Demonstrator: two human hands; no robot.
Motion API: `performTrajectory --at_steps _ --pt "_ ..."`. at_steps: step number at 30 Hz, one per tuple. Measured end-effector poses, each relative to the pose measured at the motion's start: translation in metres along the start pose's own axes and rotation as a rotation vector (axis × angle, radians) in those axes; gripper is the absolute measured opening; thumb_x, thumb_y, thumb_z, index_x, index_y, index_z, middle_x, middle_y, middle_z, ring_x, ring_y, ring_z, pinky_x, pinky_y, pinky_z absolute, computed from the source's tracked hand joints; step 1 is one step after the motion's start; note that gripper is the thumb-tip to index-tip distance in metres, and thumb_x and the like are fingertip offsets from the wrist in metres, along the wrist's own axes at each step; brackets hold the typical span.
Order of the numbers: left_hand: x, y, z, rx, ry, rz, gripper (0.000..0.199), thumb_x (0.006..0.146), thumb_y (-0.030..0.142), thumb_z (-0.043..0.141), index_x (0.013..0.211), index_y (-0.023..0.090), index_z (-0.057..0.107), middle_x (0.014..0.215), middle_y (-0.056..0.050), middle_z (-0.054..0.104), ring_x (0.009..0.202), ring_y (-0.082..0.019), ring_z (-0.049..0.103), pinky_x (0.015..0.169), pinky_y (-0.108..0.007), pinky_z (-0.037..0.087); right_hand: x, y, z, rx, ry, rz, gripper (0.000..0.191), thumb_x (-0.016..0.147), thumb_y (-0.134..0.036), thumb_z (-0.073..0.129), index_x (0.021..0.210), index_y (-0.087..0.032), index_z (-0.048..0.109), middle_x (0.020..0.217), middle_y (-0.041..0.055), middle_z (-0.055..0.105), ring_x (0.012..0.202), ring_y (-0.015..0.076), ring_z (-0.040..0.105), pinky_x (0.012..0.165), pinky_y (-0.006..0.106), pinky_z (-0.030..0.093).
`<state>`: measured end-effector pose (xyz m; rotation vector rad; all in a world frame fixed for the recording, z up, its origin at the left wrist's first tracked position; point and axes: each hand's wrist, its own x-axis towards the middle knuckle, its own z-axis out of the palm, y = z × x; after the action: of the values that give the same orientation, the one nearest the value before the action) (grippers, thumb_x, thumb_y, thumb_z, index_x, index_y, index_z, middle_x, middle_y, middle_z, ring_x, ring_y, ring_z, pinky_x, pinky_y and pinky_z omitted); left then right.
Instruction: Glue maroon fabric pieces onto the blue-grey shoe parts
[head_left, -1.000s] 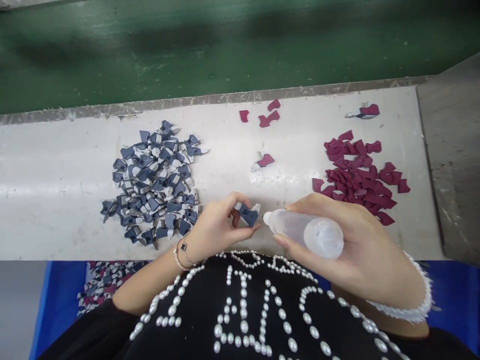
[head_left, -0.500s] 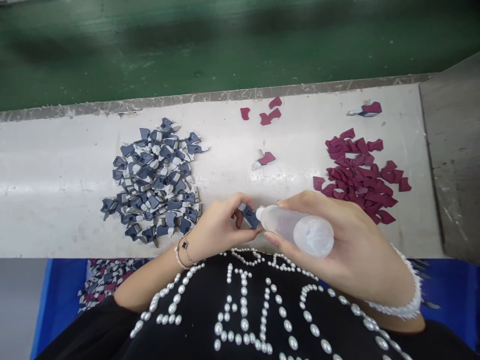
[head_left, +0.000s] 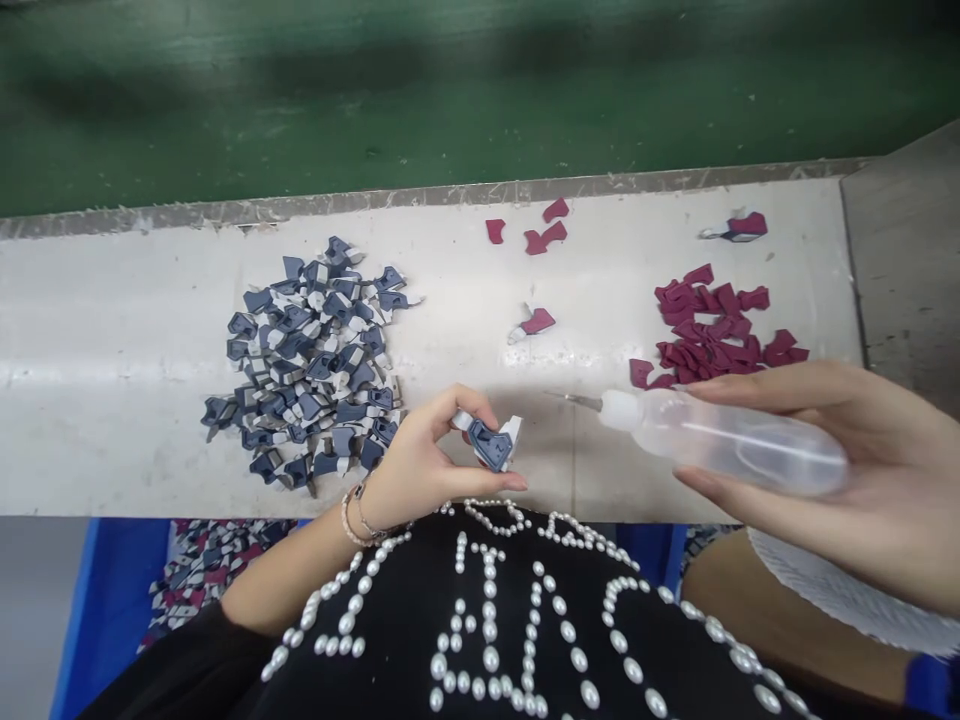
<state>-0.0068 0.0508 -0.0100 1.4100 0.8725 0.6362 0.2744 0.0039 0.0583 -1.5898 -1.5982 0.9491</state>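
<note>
Between the thumb and fingers of my left hand is a small blue-grey and white plastic part, its hollow side facing up. My right hand is closed round a translucent squeeze bottle lying nearly level. The bottle's thin metal needle tip points left, apart from the plastic part. Left of my left hand lies a heap of similar blue-grey and white parts. Beyond the bottle, a pile of dark red flat pieces is partly hidden by my right hand.
Several loose red pieces lie near the table's back edge. Parts with red pieces on them rest at the middle and back right. A blue bin of mixed parts stands below the white table. A metal panel bounds the right.
My right hand has drawn the bottle away to the right and tilted it flatter, baring its needle. In my left hand the plastic part has turned so its hollow shows.
</note>
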Motion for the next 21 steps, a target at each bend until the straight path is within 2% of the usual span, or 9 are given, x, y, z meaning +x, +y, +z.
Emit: performTrajectory --at_steps 2,4,7,10,12,14,16,18,21 --pt "-0.002 0.000 -0.002 0.036 0.035 0.051 0.046 0.063 0.027 0.091 0.091 0.020 0.056 0.079 0.003 0.061 0.069 -0.009 0.058 0.065 -0.020 0.048 0.006 0.010 0.007 0.027 0.007 0.002 0.031 0.074 -0.029 0.082 0.098 -0.032 0.062 0.090 0.0000 0.067 0.081 0.0203 0.067 0.062 0.030 0.058" --pt "-0.002 0.001 -0.002 0.068 0.063 0.082 0.047 0.060 0.028 0.093 0.089 0.020 0.057 0.077 0.004 0.061 0.066 -0.008 0.057 0.062 -0.019 0.047 0.013 0.019 0.017 0.079 -0.015 0.049 0.035 0.074 -0.030 0.082 0.098 -0.030 0.057 0.091 -0.0002 0.068 0.082 0.0208 0.068 0.065 0.031 0.058" --pt "-0.001 0.001 -0.002 0.117 0.092 0.093 0.048 0.057 0.032 0.094 0.087 0.020 0.058 0.076 0.004 0.063 0.065 -0.008 0.058 0.059 -0.019 0.048 0.026 0.030 0.037 0.094 -0.094 0.080 0.037 0.079 -0.033 0.078 0.109 -0.030 0.058 0.109 0.0023 0.069 0.101 0.0239 0.067 0.085 0.038 0.056" --pt "0.002 -0.004 -0.002 0.157 0.123 -0.004 0.049 0.055 0.035 0.094 0.085 0.019 0.059 0.073 0.004 0.065 0.060 -0.008 0.059 0.053 -0.017 0.048 0.039 0.043 0.063 0.101 -0.189 0.009 0.033 0.087 -0.030 0.070 0.117 -0.028 0.057 0.125 0.0037 0.067 0.120 0.0246 0.061 0.102 0.043 0.048" --pt "0.004 -0.011 -0.002 0.173 0.126 -0.091 0.046 0.057 0.036 0.093 0.085 0.019 0.061 0.073 0.004 0.067 0.057 -0.008 0.060 0.049 -0.017 0.047 0.046 0.052 0.081 0.098 -0.212 -0.007 0.031 0.088 -0.026 0.068 0.115 -0.027 0.054 0.126 0.0037 0.067 0.120 0.0227 0.061 0.103 0.043 0.048" --pt "0.004 -0.018 -0.001 0.176 0.106 -0.147 0.040 0.062 0.036 0.091 0.085 0.019 0.064 0.075 0.002 0.070 0.062 -0.011 0.065 0.052 -0.019 0.051 0.049 0.060 0.093 0.063 -0.214 0.008 0.034 0.086 -0.024 0.069 0.115 -0.026 0.052 0.125 0.0036 0.068 0.117 0.0211 0.064 0.101 0.040 0.050" --pt "0.003 -0.025 -0.001 0.159 0.088 -0.171 0.035 0.066 0.036 0.088 0.085 0.018 0.066 0.079 -0.001 0.073 0.071 -0.015 0.070 0.060 -0.022 0.056 0.047 0.067 0.092 0.007 -0.205 0.027 0.043 0.082 -0.026 0.073 0.119 -0.026 0.053 0.127 0.0034 0.067 0.116 0.0212 0.064 0.100 0.038 0.051" --pt "0.002 -0.031 0.000 0.114 0.085 -0.183 0.033 0.067 0.035 0.087 0.085 0.018 0.066 0.081 -0.002 0.073 0.077 -0.018 0.072 0.066 -0.025 0.059 0.042 0.073 0.078 -0.073 -0.157 0.065 0.050 0.079 -0.031 0.075 0.124 -0.025 0.054 0.129 0.0053 0.066 0.116 0.0238 0.063 0.100 0.041 0.051" --pt "0.002 -0.038 0.003 0.003 0.110 -0.192 0.034 0.066 0.031 0.088 0.084 0.017 0.063 0.101 -0.007 0.074 0.086 -0.019 0.073 0.075 -0.028 0.062 0.032 0.084 0.045 -0.242 -0.003 0.203 0.034 0.084 -0.038 0.068 0.112 -0.019 0.061 0.112 0.0132 0.069 0.102 0.0315 0.065 0.090 0.051 0.052"
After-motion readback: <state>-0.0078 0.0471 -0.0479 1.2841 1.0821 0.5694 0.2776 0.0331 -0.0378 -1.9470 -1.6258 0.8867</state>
